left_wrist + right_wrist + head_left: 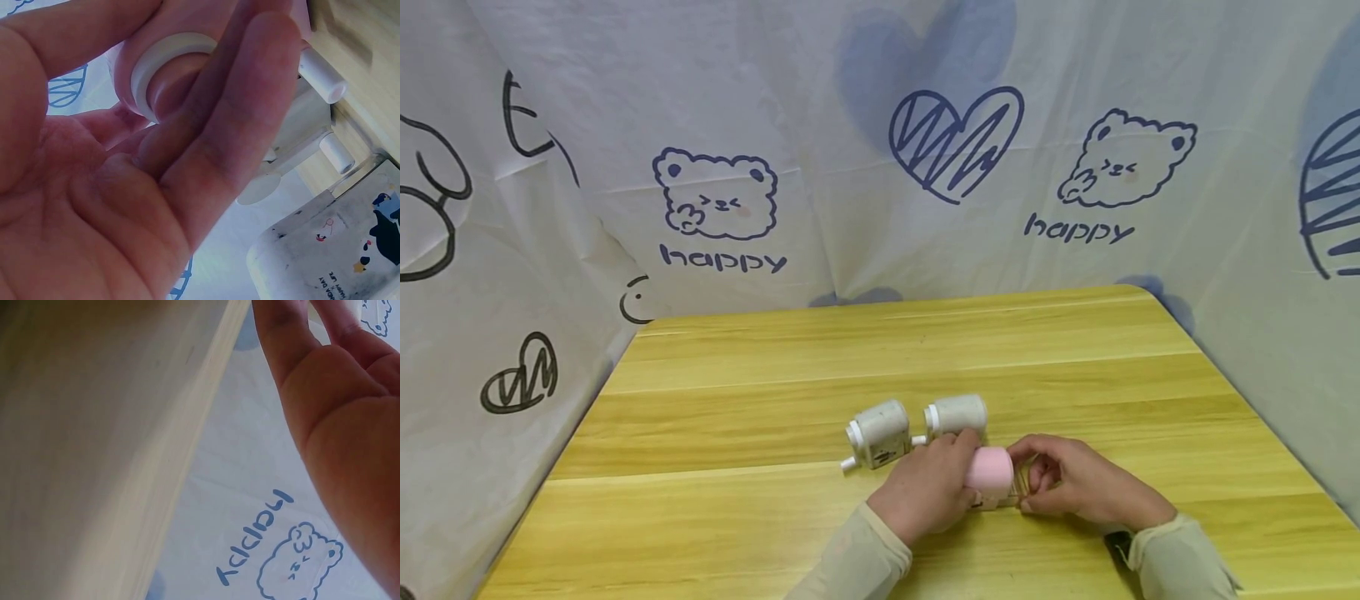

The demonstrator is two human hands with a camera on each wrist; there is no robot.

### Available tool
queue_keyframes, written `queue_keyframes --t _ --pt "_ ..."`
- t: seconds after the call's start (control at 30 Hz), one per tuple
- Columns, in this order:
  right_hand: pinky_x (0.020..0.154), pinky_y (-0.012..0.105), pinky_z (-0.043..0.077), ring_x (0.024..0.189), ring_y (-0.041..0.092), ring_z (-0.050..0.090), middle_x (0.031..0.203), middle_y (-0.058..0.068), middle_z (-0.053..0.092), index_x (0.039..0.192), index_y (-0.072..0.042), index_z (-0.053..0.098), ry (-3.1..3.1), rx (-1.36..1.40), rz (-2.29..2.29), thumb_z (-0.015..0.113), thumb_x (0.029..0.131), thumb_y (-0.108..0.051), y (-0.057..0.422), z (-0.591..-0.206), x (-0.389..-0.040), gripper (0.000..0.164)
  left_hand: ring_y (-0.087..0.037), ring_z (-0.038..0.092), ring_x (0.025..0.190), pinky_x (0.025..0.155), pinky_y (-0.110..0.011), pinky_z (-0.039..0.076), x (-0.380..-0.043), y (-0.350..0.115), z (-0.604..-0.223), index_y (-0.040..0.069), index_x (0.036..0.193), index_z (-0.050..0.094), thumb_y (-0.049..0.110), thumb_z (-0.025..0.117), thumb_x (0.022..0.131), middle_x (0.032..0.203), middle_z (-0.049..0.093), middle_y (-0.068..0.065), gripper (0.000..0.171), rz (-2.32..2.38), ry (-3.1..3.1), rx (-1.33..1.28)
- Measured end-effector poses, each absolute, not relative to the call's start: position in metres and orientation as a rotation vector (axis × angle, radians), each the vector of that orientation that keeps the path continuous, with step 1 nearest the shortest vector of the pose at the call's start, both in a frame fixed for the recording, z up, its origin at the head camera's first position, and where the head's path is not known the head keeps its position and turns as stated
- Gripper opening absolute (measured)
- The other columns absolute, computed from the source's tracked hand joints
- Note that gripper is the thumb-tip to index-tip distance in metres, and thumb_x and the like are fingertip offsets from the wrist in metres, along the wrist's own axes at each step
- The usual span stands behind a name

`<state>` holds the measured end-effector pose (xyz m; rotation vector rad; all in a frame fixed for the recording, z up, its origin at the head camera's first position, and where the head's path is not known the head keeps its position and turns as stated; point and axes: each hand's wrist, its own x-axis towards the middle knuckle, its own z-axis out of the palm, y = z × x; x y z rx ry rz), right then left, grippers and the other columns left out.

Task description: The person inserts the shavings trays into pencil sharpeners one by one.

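Note:
My left hand grips a pink hand-crank pencil sharpener near the front of the table, fingers over its far side. At the sharpener's right end, my right hand pinches a thin pull-out frame between thumb and fingers. Seen from the left wrist, the pink body shows a pale ring behind the fingers. In the right wrist view only part of the right hand appears; what it pinches is out of that picture.
Two off-white crank sharpeners, one to the left and one just behind my left hand, lie on the wood-grain table, white crank knobs leftward. The left one has a printed cartoon side. A printed cloth hangs around the table.

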<state>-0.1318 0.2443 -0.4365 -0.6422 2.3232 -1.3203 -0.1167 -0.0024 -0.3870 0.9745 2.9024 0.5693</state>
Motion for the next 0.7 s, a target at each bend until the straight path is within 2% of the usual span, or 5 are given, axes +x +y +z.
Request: queue_keyframes --t 0.7 --pt "0.065 0.034 0.05 0.076 0.021 0.056 0.088 0.012 0.059 0.121 -0.014 0.057 2.334 -0.629 -1.312 0.078 0.078 -0.024 0.2424 -0.4357 -0.131 0.048 -0.016 0.057 0.074 0.061 -0.026 0.047 -0.1171 -0.0014 -0.3878 0.011 0.11 0.053 0.02 0.076 0.077 0.095 0.06 -0.005 0.041 0.558 2.892 0.955"
